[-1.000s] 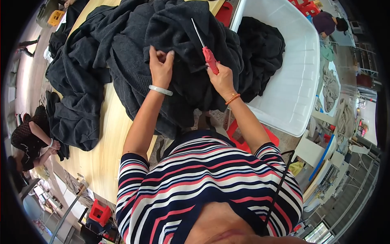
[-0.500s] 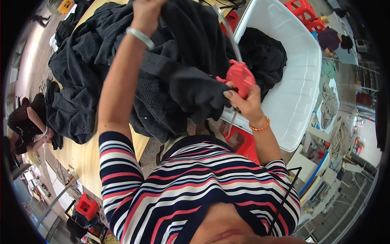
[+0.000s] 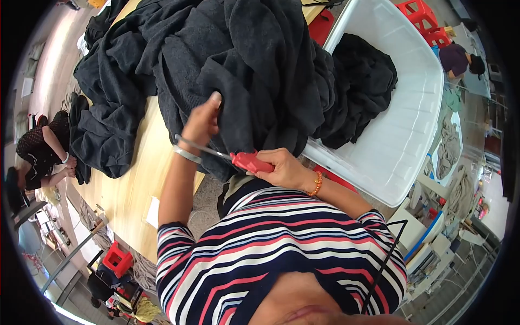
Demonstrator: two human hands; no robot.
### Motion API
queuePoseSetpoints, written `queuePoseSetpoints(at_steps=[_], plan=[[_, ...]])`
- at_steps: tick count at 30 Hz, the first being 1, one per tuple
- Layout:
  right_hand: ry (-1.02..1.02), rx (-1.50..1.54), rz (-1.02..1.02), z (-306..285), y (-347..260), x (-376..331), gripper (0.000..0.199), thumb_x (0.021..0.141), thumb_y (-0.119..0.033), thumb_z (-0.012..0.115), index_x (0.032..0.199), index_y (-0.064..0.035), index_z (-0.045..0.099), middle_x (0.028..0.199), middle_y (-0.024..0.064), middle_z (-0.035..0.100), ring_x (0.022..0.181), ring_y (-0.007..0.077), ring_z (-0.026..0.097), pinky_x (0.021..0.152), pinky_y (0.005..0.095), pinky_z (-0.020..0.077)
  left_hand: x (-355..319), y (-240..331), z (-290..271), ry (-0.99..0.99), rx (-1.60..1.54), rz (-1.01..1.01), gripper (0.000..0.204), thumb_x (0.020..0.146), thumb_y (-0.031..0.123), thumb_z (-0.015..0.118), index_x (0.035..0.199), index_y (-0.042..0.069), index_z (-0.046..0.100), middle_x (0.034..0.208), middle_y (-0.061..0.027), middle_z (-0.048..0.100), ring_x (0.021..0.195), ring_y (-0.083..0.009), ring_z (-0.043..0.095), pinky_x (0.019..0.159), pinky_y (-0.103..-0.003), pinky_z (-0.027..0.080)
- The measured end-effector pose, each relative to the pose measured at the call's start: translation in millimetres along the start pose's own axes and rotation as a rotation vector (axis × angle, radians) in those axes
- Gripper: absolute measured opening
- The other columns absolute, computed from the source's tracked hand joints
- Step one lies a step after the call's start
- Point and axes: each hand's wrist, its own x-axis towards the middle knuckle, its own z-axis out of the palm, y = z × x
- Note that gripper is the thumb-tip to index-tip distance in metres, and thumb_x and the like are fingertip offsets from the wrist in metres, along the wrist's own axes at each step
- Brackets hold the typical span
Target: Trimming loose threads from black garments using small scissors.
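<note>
A large heap of dark grey knitted cloth (image 3: 265,65) spreads across the wooden table (image 3: 122,208) and hangs over its near edge. My left hand (image 3: 203,120) is closed on a fold of this cloth, thumb on top. My right hand (image 3: 284,169) grips a red hand tool (image 3: 251,162) in front of my body. A grey, translucent strip or hose runs leftward from the tool and passes in front of my left wrist. The tool's head lies close against the cloth's lower edge; whether it touches cannot be made out.
At the right stands a big white plastic tub (image 3: 414,108) with more dark cloth (image 3: 368,81) in it. Another person (image 3: 46,149) works at the table's left side. A second person (image 3: 457,59) is far right. Red stools (image 3: 417,16) stand behind the tub.
My left hand has come back from the far side toward me and lower. My right hand has moved left, and the red tool has turned from pointing away to pointing left. The cloth has shifted.
</note>
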Motion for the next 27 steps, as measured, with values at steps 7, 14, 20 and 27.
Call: queuePoseSetpoints(at_steps=[7,14,20,27], plan=[[0.184,-0.474,0.199,38.3,9.8,-27.9,0.026,0.085,-0.013,0.071,0.105,-0.0023,0.060,0.103,0.0185,0.064,0.087,0.0409,0.066,0.074,0.0481,0.0542,-24.6,-26.3,24.7,-0.169,-0.153,0.124,0.029,0.091,0.018,0.073,0.114,0.002,0.068,0.106,-0.0059,0.072,0.095,-0.0178,0.068,0.089,-0.031,0.054],[0.541,-0.620,0.417,72.0,-3.2,-56.1,0.038,0.088,-0.015,0.068,0.123,-0.0097,0.053,0.116,0.0206,0.061,0.092,0.0396,0.066,0.077,0.0465,0.0542,-43.4,-45.1,4.3,-0.239,-0.524,0.154,0.029,0.096,0.006,0.060,0.125,0.006,0.062,0.122,-0.0045,0.068,0.112,-0.0196,0.064,0.103,-0.036,0.048],[0.200,-0.718,0.644,78.3,-36.4,-60.6,0.022,0.093,-0.023,0.062,0.108,-0.0073,0.058,0.081,0.0185,0.069,0.080,0.0392,0.068,0.070,0.0489,0.0527,-20.6,-53.6,-11.5,-0.147,-0.523,0.328,0.027,0.099,0.010,0.058,0.125,0.004,0.062,0.120,-0.0054,0.069,0.109,-0.0186,0.064,0.099,-0.032,0.049],[0.129,-0.786,0.585,73.1,-27.0,-99.9,0.021,0.095,-0.027,0.060,0.102,-0.0074,0.057,0.076,0.0193,0.068,0.075,0.0412,0.067,0.069,0.0525,0.0514,-52.4,-111.2,-13.7,0.011,-0.055,0.596,0.032,0.096,0.009,0.066,0.126,0.001,0.060,0.122,-0.0099,0.067,0.113,-0.0174,0.063,0.099,-0.029,0.049]])
